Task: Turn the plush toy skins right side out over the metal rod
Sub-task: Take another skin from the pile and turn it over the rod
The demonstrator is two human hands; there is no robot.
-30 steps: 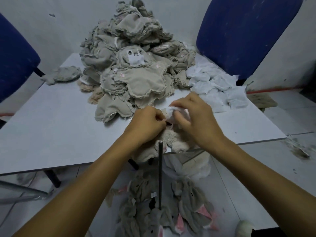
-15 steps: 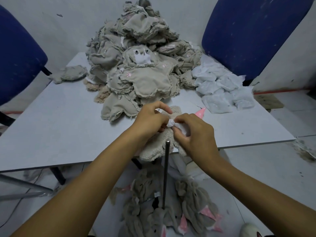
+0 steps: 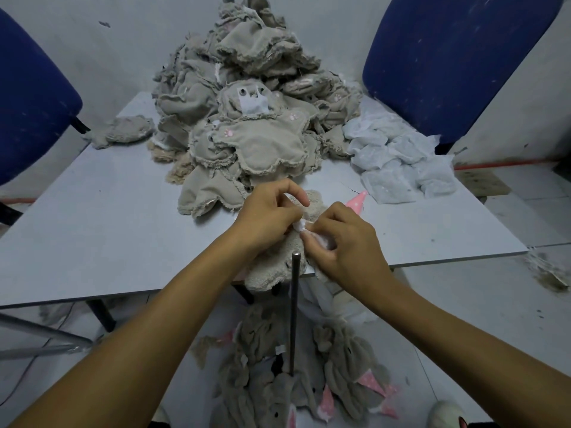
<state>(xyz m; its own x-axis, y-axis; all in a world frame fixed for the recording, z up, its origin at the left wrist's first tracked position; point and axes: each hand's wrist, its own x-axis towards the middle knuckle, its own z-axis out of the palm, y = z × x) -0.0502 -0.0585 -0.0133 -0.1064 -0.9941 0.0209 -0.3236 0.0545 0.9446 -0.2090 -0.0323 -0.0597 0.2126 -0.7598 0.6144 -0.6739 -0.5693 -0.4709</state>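
Head view: one fuzzy plush skin (image 3: 278, 267) lies at the worktop (image 3: 92, 217) edge, just behind one upright metal rod (image 3: 294, 310). Left hand (image 3: 265, 222) and right hand (image 3: 343, 242) both pinch it with curled fingers. One big pile of skins (image 3: 247, 118) sits behind. Two blue chairs (image 3: 457, 63) stand near grey walls.

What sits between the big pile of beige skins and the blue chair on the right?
In the head view, a cluster of white fabric pieces lies on the table between the pile of beige skins and the blue chair.
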